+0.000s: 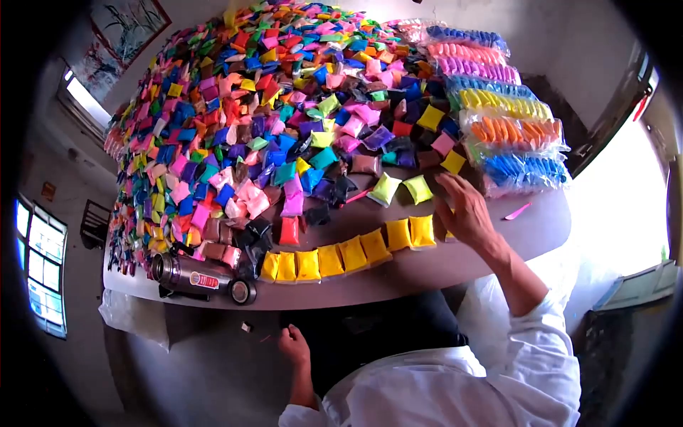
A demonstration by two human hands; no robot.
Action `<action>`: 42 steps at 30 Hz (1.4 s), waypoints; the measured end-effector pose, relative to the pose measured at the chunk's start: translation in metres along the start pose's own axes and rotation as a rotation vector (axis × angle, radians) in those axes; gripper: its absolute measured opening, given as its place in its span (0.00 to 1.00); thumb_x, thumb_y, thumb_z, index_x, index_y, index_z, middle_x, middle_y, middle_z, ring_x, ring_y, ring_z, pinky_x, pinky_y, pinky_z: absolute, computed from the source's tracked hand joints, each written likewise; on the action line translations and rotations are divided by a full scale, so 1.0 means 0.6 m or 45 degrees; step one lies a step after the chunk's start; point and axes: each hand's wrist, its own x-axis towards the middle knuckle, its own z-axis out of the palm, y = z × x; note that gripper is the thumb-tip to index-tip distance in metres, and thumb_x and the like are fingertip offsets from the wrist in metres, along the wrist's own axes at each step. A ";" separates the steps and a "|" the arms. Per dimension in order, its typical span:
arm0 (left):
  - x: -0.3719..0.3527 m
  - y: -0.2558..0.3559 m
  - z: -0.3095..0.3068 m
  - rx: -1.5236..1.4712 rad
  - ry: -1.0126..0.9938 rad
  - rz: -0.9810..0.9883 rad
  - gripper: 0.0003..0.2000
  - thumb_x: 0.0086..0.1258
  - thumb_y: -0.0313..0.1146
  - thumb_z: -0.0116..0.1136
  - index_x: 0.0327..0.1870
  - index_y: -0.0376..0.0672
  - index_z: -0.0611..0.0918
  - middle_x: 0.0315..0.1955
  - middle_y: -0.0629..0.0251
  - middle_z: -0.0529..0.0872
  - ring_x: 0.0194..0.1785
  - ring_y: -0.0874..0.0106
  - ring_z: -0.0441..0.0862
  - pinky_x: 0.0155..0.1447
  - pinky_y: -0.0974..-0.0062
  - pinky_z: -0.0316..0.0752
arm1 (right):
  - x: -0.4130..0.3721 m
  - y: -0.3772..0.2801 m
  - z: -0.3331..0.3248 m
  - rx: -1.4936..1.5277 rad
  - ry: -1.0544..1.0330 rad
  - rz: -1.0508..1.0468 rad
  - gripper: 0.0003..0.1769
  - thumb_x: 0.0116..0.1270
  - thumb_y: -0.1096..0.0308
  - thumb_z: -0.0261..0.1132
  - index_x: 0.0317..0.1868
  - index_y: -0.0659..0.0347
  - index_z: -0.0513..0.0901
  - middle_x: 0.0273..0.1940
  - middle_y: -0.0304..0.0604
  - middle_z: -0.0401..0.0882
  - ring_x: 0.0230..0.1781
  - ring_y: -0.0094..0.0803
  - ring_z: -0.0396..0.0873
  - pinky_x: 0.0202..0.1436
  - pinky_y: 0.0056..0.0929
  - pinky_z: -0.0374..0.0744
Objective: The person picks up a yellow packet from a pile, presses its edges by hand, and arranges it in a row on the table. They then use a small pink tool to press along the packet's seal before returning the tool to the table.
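A curved row of several yellow packets (329,260) lies along the near edge of the table. My right hand (466,211) is over the table at the right end of this row, with part of a yellow packet showing under its fingers; whether the fingers grip it is unclear. Just beyond that hand sits another yellow packet (453,162), and a yellow-green packet (417,189) lies to its left. My left hand (294,344) is below the table edge near my lap, its fingers curled together; anything inside them is too small to name.
A large heap of small coloured packets (235,121) covers much of the table (526,224). Clear bags of sorted packets (516,132) are stacked at the right. A metal flask (186,276) lies at the near left, beside a round lid (242,291). A pink strip (517,211) lies at the right.
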 end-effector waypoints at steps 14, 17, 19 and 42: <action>0.025 -0.066 0.084 0.182 -0.203 0.063 0.09 0.64 0.31 0.51 0.32 0.33 0.76 0.33 0.52 0.77 0.38 0.59 0.74 0.44 0.66 0.69 | 0.444 0.099 0.260 -0.063 0.114 -0.170 0.18 0.58 0.65 0.60 0.49 0.61 0.76 0.48 0.57 0.77 0.49 0.52 0.76 0.51 0.44 0.74; 0.020 -0.126 0.096 0.140 -0.369 0.040 0.11 0.65 0.32 0.51 0.40 0.32 0.77 0.40 0.51 0.78 0.42 0.58 0.76 0.47 0.66 0.71 | 0.496 0.098 0.295 0.029 0.220 -0.024 0.16 0.56 0.67 0.60 0.45 0.61 0.77 0.47 0.57 0.75 0.46 0.54 0.76 0.48 0.47 0.75; 0.027 -0.013 0.055 0.097 -0.201 0.161 0.10 0.63 0.31 0.55 0.39 0.34 0.79 0.38 0.50 0.80 0.42 0.54 0.77 0.48 0.63 0.72 | 0.523 0.107 0.316 0.041 0.202 0.088 0.16 0.55 0.68 0.60 0.45 0.62 0.76 0.45 0.58 0.75 0.46 0.55 0.76 0.48 0.46 0.75; 0.008 -0.093 0.051 0.669 -0.129 -0.002 0.11 0.60 0.33 0.60 0.41 0.38 0.81 0.41 0.50 0.81 0.49 0.52 0.76 0.54 0.61 0.70 | 0.669 0.515 0.254 -0.701 -0.185 0.656 0.19 0.61 0.62 0.56 0.49 0.62 0.79 0.53 0.59 0.75 0.55 0.50 0.75 0.57 0.43 0.72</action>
